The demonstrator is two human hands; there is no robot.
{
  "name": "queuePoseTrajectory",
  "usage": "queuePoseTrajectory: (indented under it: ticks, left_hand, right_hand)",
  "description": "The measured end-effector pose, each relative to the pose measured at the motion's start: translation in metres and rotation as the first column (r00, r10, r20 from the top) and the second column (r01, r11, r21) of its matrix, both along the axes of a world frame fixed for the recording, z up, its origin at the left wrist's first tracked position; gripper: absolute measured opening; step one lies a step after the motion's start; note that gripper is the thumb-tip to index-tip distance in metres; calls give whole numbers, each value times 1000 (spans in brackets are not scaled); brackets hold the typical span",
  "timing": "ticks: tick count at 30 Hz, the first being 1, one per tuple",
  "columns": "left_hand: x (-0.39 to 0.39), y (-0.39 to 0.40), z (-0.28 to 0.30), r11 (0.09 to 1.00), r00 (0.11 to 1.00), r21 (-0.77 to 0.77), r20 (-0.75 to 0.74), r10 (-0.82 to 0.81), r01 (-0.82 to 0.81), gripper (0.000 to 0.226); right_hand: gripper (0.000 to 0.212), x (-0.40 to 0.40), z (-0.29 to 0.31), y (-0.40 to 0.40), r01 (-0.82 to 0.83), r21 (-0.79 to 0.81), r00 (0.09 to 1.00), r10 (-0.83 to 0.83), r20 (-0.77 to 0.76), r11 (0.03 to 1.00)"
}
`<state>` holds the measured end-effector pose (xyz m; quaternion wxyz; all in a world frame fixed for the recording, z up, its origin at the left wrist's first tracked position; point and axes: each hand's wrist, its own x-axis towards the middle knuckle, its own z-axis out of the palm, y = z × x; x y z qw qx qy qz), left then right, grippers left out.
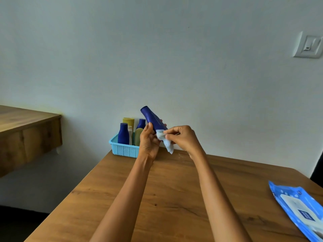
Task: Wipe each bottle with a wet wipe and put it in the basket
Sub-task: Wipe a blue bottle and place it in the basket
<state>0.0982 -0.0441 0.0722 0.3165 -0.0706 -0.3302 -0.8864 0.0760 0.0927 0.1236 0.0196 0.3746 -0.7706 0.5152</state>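
My left hand (148, 140) grips a dark blue bottle (152, 119) around its lower part, tilted with one end pointing up and to the left, above the far end of the table. My right hand (181, 137) pinches a white wet wipe (165, 141) against the bottle's lower end; the wipe hangs down between my hands. Behind them a light blue basket (122, 148) stands on the table's far left corner. It holds several upright bottles, among them a dark blue bottle (123, 133), a yellow-capped bottle (128, 121) and an olive green bottle (138, 136).
A blue pack of wet wipes (300, 208) lies at the right edge of the wooden table (174, 198). A wooden shelf (26, 130) juts from the wall at the left. A wall switch (308, 47) sits at the upper right.
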Motion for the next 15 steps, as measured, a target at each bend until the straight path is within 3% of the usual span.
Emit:
queuePoseTrajectory:
  ticks: [7, 10, 13, 15]
  left_hand:
    - [3, 10, 3, 999, 1000, -41, 31, -2, 3, 35]
    - [5, 6, 5, 999, 1000, -48, 8, 2, -1, 41]
    - [5, -2, 1, 1000, 1000, -19, -24, -19, 19, 48]
    - [6, 0, 0, 1000, 1000, -27, -25, -17, 16, 51]
  right_hand:
    - [13, -4, -9, -5, 289, -214, 935, -323, -145, 933]
    - [15, 2, -6, -9, 181, -185, 948, -221, -229, 966]
    - [14, 3, -1, -2, 67, -45, 992, -71, -106, 997]
    - [13, -2, -5, 1, 127, -74, 989, -132, -66, 989]
